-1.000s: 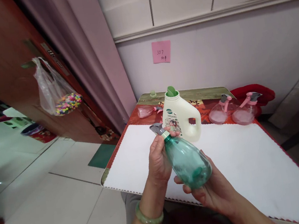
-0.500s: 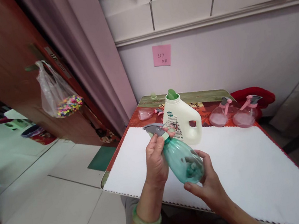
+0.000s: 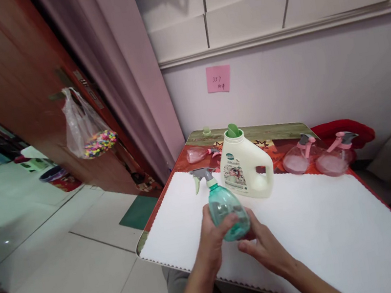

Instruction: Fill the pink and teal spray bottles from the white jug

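Note:
A translucent teal spray bottle (image 3: 220, 199) with a grey trigger head tilts over the front of the white-topped table, its nozzle toward the left. My left hand (image 3: 212, 238) is wrapped around its body, thumb across the front. At the lower right of the bottle, my right hand (image 3: 265, 244) curls its fingers behind the base, its thumb just below; the fingertips are partly hidden. Behind the bottle stands a cream handled jug (image 3: 247, 168) with a green piece in its open mouth.
Two pink spray bottles (image 3: 299, 157) stand at the back right, near a red cloth (image 3: 358, 128). A smaller pink spray bottle (image 3: 197, 154) lies at the back left, near a small clear cap (image 3: 207, 131). A plastic bag of coloured pieces (image 3: 95, 137) hangs from the door handle.
My left hand has shifted from the neck down to the body of the spray bottle. The bottle now tilts less, and its trigger head is free of my fingers. The view has shifted slightly.

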Motion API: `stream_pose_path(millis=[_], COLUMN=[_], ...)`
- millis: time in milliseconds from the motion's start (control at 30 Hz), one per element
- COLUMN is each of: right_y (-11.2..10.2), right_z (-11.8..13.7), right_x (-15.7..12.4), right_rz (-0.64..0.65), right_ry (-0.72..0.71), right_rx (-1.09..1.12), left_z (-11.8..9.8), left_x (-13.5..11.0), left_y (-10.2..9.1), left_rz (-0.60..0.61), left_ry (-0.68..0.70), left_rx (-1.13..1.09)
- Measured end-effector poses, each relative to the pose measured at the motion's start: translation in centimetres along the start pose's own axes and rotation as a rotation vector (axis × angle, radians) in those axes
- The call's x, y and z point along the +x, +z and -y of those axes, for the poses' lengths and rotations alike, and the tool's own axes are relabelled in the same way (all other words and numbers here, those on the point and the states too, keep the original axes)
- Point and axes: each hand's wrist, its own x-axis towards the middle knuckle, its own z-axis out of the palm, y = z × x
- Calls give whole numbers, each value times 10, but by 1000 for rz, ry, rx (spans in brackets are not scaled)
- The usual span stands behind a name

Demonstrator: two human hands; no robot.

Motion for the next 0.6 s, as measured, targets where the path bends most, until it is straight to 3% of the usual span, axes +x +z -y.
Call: stream_pose_path(millis=[100,200,300,400,600], right_y=[-17,-31,-35,-32,-25], right_z=[-18,-38,-50,-55,-54], right_x=[2,2,2,2,2], right_rz=[-26,-130,-168,-172,-173], right_ry=[95,111,55,15,1], right_rx=[-276,-381,-441,-509,-536], left_z=[-3,-14,-24,-31,-38], left_x=[25,64,106,142,210], left_y=[-39,-83,-115,-123,-116], left_rz=[-95,-313,-273,-175,-67], left_ry=[50,200,257,280,330], left_rx=[242,750,1026,1038,965])
